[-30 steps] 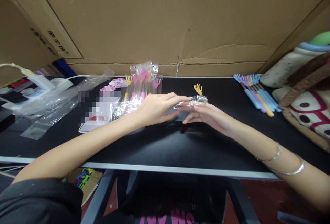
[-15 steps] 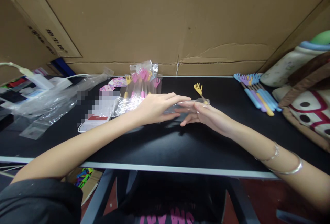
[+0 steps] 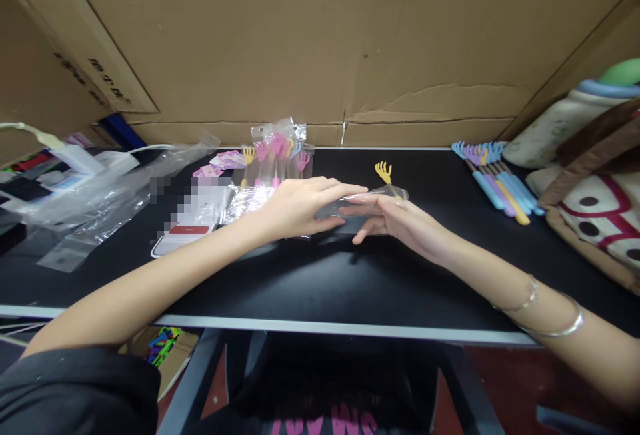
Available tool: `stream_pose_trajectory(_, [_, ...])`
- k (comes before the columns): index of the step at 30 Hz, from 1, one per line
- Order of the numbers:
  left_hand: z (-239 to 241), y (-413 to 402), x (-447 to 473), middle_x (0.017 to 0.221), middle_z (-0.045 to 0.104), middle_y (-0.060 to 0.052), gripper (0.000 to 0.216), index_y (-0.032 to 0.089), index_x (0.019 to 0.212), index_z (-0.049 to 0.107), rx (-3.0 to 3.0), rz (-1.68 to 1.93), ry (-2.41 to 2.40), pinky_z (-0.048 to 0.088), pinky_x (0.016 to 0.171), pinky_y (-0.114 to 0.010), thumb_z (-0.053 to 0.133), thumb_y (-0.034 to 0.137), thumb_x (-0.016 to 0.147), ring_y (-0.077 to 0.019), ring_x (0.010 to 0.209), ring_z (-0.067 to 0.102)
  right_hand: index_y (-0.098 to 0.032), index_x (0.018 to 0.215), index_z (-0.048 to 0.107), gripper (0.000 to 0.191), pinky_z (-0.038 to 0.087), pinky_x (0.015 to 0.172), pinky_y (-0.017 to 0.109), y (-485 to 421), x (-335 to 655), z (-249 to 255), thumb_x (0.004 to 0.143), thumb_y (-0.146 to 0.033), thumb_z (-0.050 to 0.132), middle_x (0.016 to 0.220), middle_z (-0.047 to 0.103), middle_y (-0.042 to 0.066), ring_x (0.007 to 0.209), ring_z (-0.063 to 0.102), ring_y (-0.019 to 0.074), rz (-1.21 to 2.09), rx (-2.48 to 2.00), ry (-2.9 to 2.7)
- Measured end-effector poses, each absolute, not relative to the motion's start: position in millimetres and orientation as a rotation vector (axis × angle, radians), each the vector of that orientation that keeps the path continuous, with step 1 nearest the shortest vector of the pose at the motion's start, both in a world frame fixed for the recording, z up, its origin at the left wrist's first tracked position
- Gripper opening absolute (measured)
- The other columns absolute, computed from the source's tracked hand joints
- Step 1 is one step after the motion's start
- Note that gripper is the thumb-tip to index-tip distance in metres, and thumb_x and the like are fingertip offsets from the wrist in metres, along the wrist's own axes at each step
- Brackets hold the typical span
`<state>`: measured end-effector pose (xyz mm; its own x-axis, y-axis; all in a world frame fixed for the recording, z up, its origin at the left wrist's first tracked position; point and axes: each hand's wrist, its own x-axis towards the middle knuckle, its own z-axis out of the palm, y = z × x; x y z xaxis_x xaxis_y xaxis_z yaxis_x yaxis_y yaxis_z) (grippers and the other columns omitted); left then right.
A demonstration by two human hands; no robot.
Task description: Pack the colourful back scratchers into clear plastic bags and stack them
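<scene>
- The left hand (image 3: 295, 207) lies palm-down with fingers (image 3: 345, 189) stretched flat over a clear plastic sleeve (image 3: 350, 205) on the black table (image 3: 320, 275).
- The right hand (image 3: 395, 218) meets it from the other side, fingers loosely extended on the same sleeve; whether they pinch it I cannot tell.
- A small yellow hand-shaped back scratcher (image 3: 384, 172) pokes out of the sleeve's far end.
- Bagged pink and yellow scratchers (image 3: 277, 155) lie just left; loose blue and purple scratchers (image 3: 493, 175) lie well right.
</scene>
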<state>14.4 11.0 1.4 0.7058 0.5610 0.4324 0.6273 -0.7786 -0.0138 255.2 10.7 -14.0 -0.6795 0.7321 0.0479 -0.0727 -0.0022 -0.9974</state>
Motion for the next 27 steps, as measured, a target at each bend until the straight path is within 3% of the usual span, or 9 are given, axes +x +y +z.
stream_pose_trajectory(7, [-1,12,15,0.116,0.07,0.0,0.042,0.024,0.133,0.053,-2.641,-0.617,-0.956,0.046,0.067,-0.022,0.058,0.029,0.092,-0.0148,0.101,0.067,-0.021,0.104,0.073,0.041,0.056,0.078,0.038,21,263,0,0.089,-0.056,0.059,0.103,0.075,0.009,0.074,0.07,0.0186,1.455,-0.856,-1.712])
stream_pose_trajectory(12, [-1,11,15,0.114,0.07,0.0,0.037,0.025,0.133,0.054,-2.614,-0.596,-0.983,0.045,0.066,-0.023,0.052,0.026,0.095,-0.015,0.1,0.067,-0.019,0.096,0.066,0.036,0.054,0.074,0.034,41,294,17,0.09,-0.053,0.056,0.079,0.071,0.007,0.071,0.068,0.0195,0.776,-1.121,-1.968])
stream_pose_trajectory(18, [0,9,17,0.11,0.071,-0.001,0.037,0.023,0.132,0.054,-2.629,-0.583,-0.951,0.046,0.069,-0.024,0.053,0.026,0.095,-0.0159,0.098,0.067,-0.025,0.091,0.064,0.034,0.039,0.058,0.03,53,312,14,0.087,-0.055,0.049,0.076,0.073,0.003,0.068,0.066,0.0215,0.164,-1.784,-2.4])
stream_pose_trajectory(22, [0,9,17,0.115,0.07,-0.002,0.041,0.023,0.134,0.052,-2.641,-0.563,-0.953,0.046,0.071,-0.023,0.057,0.027,0.093,-0.0165,0.101,0.067,-0.025,0.094,0.062,0.042,0.032,0.054,0.028,50,305,10,0.081,-0.064,0.051,0.083,0.073,0.003,0.07,0.066,0.0217,0.058,-1.937,-2.533])
stream_pose_trajectory(27, [-3,10,16,0.116,0.069,-0.002,0.041,0.022,0.133,0.052,-2.647,-0.539,-0.935,0.046,0.069,-0.024,0.057,0.028,0.093,-0.0171,0.1,0.067,-0.025,0.086,0.06,0.023,0.033,0.056,0.03,48,306,14,0.079,-0.046,0.052,0.086,0.072,0.003,0.075,0.066,0.0242,0.013,-2.102,-2.55])
